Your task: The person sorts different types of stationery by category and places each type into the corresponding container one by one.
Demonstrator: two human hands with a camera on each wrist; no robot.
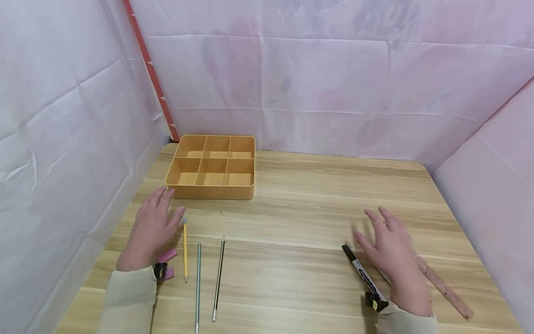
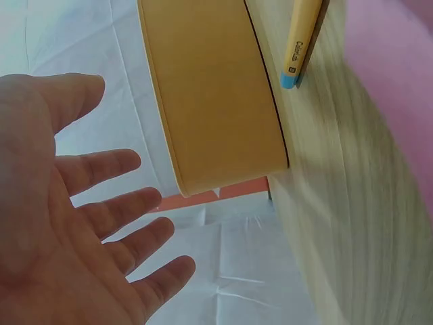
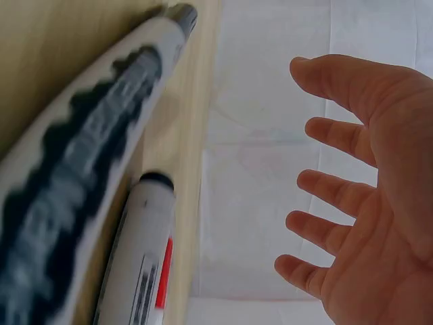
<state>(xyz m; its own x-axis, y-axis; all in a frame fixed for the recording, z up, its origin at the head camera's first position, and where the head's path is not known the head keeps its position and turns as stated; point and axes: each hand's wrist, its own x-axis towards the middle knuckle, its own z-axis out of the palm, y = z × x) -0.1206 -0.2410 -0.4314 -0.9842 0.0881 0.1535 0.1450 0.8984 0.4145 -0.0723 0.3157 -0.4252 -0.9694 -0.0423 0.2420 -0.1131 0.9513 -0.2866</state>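
My left hand (image 1: 152,227) is held with fingers spread near the front left corner of a tan six-compartment organizer box (image 1: 210,192). Nothing is in its grip. Just right of it lies a yellow pencil (image 1: 185,253) with a blue end, and pink blocks (image 1: 168,255) are partly hidden behind the wrist. On the other side, my right hand (image 1: 390,250) hovers with spread fingers over a black-capped marker (image 1: 363,272) and a patterned pinkish ruler (image 1: 446,286), the ruler partly covered. In the right wrist view a second white marker (image 3: 139,250) lies beside the first.
A teal pencil (image 1: 198,283) and a black pencil (image 1: 219,278) lie in the middle left of the wooden table (image 1: 292,278). Pale cloth walls (image 1: 325,83) stand at the back and both sides, with a red strip (image 1: 152,74) at the back left corner.
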